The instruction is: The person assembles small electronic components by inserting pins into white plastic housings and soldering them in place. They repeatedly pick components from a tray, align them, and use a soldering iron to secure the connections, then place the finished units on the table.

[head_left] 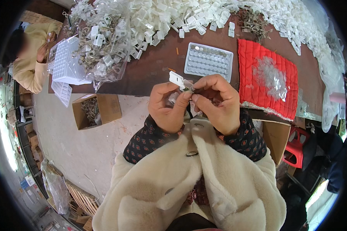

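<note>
1. White plastic: the small case [176,79] tilts toward eleven o'clock, pinched in my left hand [165,107]; whether my right hand [221,106], beside it, grasps it too, I cannot tell.
2. A loose pinch could let it slip toward six o'clock.
3. Reaching toward one o'clock, I might jolt the tray [187,58], scattering its discs [198,48].
4. My sleeve [245,140] dragging across the red pad [250,57], two o'clock, could sweep off its clear bits [272,79].

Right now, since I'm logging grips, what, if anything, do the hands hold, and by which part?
A small white plastic piece, by its lower end, between the left hand and right hand; the exact contact is partly hidden.
</note>
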The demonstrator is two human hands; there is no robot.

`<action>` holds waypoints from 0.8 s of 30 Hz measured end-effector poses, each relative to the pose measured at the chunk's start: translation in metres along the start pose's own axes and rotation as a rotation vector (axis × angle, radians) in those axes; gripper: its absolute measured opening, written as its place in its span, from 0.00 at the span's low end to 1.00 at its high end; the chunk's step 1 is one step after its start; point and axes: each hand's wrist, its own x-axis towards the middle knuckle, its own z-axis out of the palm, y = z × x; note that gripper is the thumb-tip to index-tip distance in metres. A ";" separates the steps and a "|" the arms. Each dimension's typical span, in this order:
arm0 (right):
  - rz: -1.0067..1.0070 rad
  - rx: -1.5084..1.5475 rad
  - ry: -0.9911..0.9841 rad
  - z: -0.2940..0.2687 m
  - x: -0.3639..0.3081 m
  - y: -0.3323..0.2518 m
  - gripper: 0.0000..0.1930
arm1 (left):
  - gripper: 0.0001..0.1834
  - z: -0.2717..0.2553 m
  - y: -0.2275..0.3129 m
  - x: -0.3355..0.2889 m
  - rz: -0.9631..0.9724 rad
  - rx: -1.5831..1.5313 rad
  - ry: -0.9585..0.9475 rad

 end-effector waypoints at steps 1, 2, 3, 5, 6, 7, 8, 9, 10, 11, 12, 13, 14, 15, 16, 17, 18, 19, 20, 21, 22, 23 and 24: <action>0.001 0.042 0.004 0.000 0.001 0.000 0.10 | 0.15 0.001 -0.001 0.000 0.010 0.036 0.009; 0.017 0.057 0.003 0.000 0.001 0.000 0.10 | 0.15 0.001 -0.001 -0.001 0.036 0.037 -0.003; 0.033 0.071 0.001 0.000 0.002 -0.001 0.09 | 0.15 0.001 -0.002 -0.001 0.048 0.047 -0.006; 0.032 0.073 0.006 0.000 0.003 -0.001 0.09 | 0.15 0.000 -0.003 0.000 0.088 0.093 -0.020; 0.016 0.061 0.012 0.001 0.003 -0.002 0.09 | 0.15 -0.001 -0.003 0.000 0.113 0.130 -0.032; 0.004 0.050 0.021 0.000 0.003 -0.002 0.09 | 0.15 -0.002 -0.004 0.001 0.139 0.167 -0.044; -0.009 0.015 0.016 0.000 0.003 -0.004 0.09 | 0.14 -0.003 -0.004 0.002 0.146 0.161 -0.054; -0.018 -0.017 0.013 0.000 0.003 -0.005 0.09 | 0.14 -0.004 -0.004 0.002 0.153 0.155 -0.065; -0.027 -0.049 0.010 -0.001 0.003 -0.006 0.09 | 0.14 -0.006 -0.003 0.003 0.161 0.153 -0.081; -0.003 -0.064 0.002 -0.002 0.004 -0.008 0.09 | 0.14 -0.007 -0.003 0.004 0.152 0.126 -0.098; 0.021 -0.079 -0.006 -0.004 0.005 -0.009 0.09 | 0.14 -0.009 -0.003 0.005 0.143 0.103 -0.121; 0.041 -0.087 -0.020 -0.006 0.008 -0.010 0.09 | 0.14 -0.011 -0.002 0.006 0.133 0.080 -0.144; 0.115 -0.037 -0.045 -0.009 0.011 -0.011 0.09 | 0.14 -0.012 -0.002 0.006 0.076 0.032 -0.133; 0.185 0.020 -0.077 -0.013 0.015 -0.011 0.09 | 0.13 -0.013 -0.001 0.006 0.019 -0.015 -0.121; 0.233 0.088 -0.114 -0.016 0.018 -0.009 0.09 | 0.13 -0.014 -0.001 0.006 -0.037 -0.063 -0.108; 0.264 0.138 -0.123 -0.016 0.021 -0.007 0.10 | 0.13 -0.014 -0.002 0.006 -0.107 -0.168 -0.077; 0.274 0.200 -0.135 -0.016 0.023 -0.003 0.10 | 0.13 -0.014 -0.002 0.005 -0.178 -0.274 -0.047; 0.328 0.226 -0.112 -0.015 0.025 0.000 0.11 | 0.13 -0.014 -0.003 0.004 -0.250 -0.380 -0.018; 0.227 0.163 -0.142 -0.014 0.023 0.002 0.11 | 0.12 -0.013 -0.004 0.004 -0.281 -0.426 -0.017; 0.172 0.064 -0.136 -0.012 0.019 0.004 0.11 | 0.12 -0.013 -0.006 0.003 -0.290 -0.419 0.000; 0.101 -0.027 -0.129 -0.009 0.015 0.006 0.11 | 0.11 -0.013 -0.007 0.003 -0.299 -0.413 0.016; 0.056 -0.097 -0.106 -0.006 0.011 0.007 0.12 | 0.11 -0.012 -0.008 0.003 -0.312 -0.408 0.041; -0.006 -0.159 -0.082 -0.002 0.009 0.009 0.12 | 0.10 -0.012 -0.010 0.003 -0.334 -0.406 0.041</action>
